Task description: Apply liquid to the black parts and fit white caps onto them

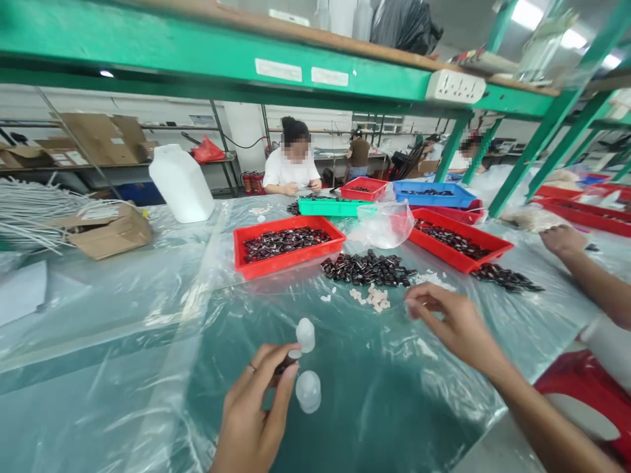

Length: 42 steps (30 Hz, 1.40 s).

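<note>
My left hand point(259, 401), a ring on one finger, pinches a small dark glossy piece point(284, 363) with a pale round end between thumb and fingertips. Right beside it on the plastic sheet stand two small translucent white bottles point(306, 336), one behind the other. My right hand point(446, 318) is closed in a pinch over the sheet; what its fingertips hold is too small and blurred to name. Near those fingertips lie a small heap of pale flat pieces point(377, 299) and some white bits point(434, 279). A pile of dark glossy pieces point(367, 268) sits just behind them.
Red trays point(241, 259) of dark pieces, a green tray point(338, 207) and a blue tray point(434, 197) stand farther back. At left are a white jug point(181, 184) and a cardboard box point(116, 233). A co-worker's hand point(564, 241) reaches in at right. A green shelf beam point(197, 52) crosses overhead.
</note>
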Each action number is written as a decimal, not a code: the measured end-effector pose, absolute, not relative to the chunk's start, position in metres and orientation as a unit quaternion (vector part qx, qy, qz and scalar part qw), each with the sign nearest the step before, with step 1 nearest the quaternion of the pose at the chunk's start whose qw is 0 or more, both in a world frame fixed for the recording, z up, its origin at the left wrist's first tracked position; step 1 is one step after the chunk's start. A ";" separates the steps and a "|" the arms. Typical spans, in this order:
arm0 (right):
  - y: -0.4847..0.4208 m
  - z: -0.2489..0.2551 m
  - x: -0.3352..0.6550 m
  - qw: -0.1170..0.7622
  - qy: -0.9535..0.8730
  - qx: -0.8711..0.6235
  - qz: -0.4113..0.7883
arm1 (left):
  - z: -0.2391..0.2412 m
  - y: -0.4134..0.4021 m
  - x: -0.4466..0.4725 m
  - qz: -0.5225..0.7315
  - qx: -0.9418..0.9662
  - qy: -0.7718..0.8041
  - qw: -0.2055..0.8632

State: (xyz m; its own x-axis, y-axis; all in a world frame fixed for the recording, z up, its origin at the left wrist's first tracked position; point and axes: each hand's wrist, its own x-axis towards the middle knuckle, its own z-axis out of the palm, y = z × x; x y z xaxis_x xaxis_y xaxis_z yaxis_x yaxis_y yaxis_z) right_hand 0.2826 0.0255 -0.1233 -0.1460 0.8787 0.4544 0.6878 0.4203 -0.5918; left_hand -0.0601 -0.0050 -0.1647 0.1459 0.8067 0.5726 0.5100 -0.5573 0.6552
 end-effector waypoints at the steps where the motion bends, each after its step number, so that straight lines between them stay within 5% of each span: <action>1: 0.014 -0.120 0.253 0.415 -0.750 -0.490 0.157 | -0.164 -0.007 -0.060 0.475 0.748 0.438 0.151; 10: -0.006 -0.121 0.125 0.521 -0.737 -0.359 0.237 | -0.157 -0.011 -0.056 0.467 0.781 0.389 0.147; 31: -0.022 -0.129 0.108 0.479 -0.779 -0.389 0.107 | -0.164 -0.015 -0.053 0.480 0.768 0.390 0.165; 42: -0.022 -0.127 0.097 0.483 -0.753 -0.418 0.155 | -0.168 -0.013 -0.055 0.489 0.766 0.387 0.155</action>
State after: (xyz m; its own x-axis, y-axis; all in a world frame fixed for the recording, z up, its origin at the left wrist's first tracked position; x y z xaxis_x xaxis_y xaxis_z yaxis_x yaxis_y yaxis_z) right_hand 0.0971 -0.0215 -0.1265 -0.1831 0.7798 0.5987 0.4807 0.6022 -0.6374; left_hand -0.0555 -0.0134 -0.1681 0.2216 0.7445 0.6297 0.4409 -0.6525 0.6163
